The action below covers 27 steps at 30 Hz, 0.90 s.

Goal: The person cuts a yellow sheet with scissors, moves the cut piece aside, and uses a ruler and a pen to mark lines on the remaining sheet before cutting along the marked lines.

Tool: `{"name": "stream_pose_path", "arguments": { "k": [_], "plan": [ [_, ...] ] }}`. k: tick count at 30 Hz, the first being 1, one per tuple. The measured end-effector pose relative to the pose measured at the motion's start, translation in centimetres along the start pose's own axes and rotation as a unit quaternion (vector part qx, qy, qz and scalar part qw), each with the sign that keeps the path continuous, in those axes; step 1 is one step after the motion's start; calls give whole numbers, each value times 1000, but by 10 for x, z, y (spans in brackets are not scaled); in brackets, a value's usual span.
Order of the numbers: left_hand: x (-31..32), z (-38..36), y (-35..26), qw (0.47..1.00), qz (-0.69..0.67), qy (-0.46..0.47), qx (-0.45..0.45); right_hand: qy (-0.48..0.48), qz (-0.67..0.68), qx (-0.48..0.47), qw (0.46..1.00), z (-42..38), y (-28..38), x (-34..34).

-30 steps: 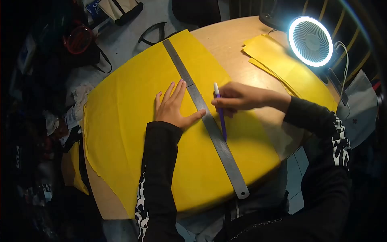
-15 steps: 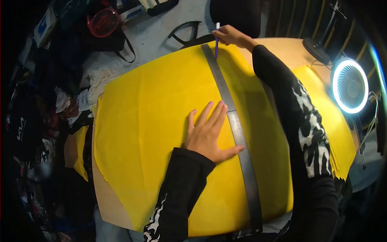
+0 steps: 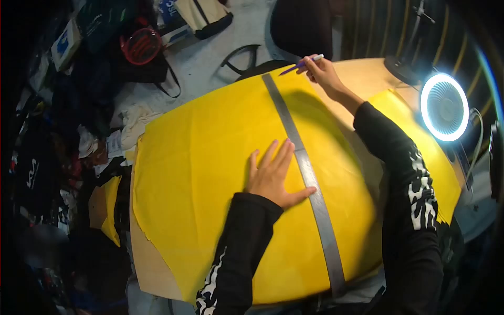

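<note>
1 metal ruler [image 3: 307, 170] is being pressed to the yellow sheet [image 3: 210, 184], from far edge of the desk [image 3: 362, 67] to near, by a flat, spread left hand [image 3: 273, 181] gripping nothing. 1 purple pen [image 3: 297, 66] is being pinched by the right hand [image 3: 323, 73] near the far edge. With only mid-length being pinned, ruler ends could be swung by a nudge. By the right edge, reach is being narrowed by yellow pieces [image 3: 441, 168], lit fan [image 3: 444, 107].

Yellow sheet [image 3: 210, 173], spread flat, faintly creased, mid-frame. Grey ruler [image 3: 305, 167] flat on it, slanting upper centre to lower centre-right. Purple pen [image 3: 297, 66], white-ended, tilted, upper centre, tip near ruler's top end.
</note>
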<state>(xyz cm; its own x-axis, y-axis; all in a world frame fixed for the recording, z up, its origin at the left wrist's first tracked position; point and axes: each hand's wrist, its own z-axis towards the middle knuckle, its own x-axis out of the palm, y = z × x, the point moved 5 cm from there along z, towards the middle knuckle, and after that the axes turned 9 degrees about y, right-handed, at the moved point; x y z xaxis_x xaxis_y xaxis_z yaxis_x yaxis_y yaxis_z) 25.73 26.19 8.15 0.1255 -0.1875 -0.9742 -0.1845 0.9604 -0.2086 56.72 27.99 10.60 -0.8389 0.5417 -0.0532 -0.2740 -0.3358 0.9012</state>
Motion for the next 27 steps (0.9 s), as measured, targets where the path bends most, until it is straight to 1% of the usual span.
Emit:
{"name": "stream_pose_path", "arguments": {
  "k": [1,3,4,6,7,9,13,15,18,27],
  "plan": [
    [2,0,-1,1000,3,7,-1,7,17,21,1000,-28,13,1],
    [4,0,-2,1000,6,1,9,0,-32,74,997,-86,46,7],
    [4,-1,-2,1000,3,-1,9,30,7,96,995,-109,45,2],
    [4,-1,-1,1000,4,1,7,44,17,85,995,-156,69,12],
    [5,-1,-2,1000,2,3,4,45,18,100,994,-172,78,15],
    [5,-1,-1,1000,5,9,0,65,-87,41,993,-190,97,26],
    [6,0,-1,1000,18,14,-2,49,-108,33,992,-203,106,42],
    [6,-1,-2,1000,22,20,-5,42,-119,51,991,-206,98,46],
    [5,-1,-4,999,15,30,-12,26,-91,63,993,-207,87,46],
    [4,-1,-5,999,16,29,-2,62,-102,63,991,-206,76,50]
  ]
}}
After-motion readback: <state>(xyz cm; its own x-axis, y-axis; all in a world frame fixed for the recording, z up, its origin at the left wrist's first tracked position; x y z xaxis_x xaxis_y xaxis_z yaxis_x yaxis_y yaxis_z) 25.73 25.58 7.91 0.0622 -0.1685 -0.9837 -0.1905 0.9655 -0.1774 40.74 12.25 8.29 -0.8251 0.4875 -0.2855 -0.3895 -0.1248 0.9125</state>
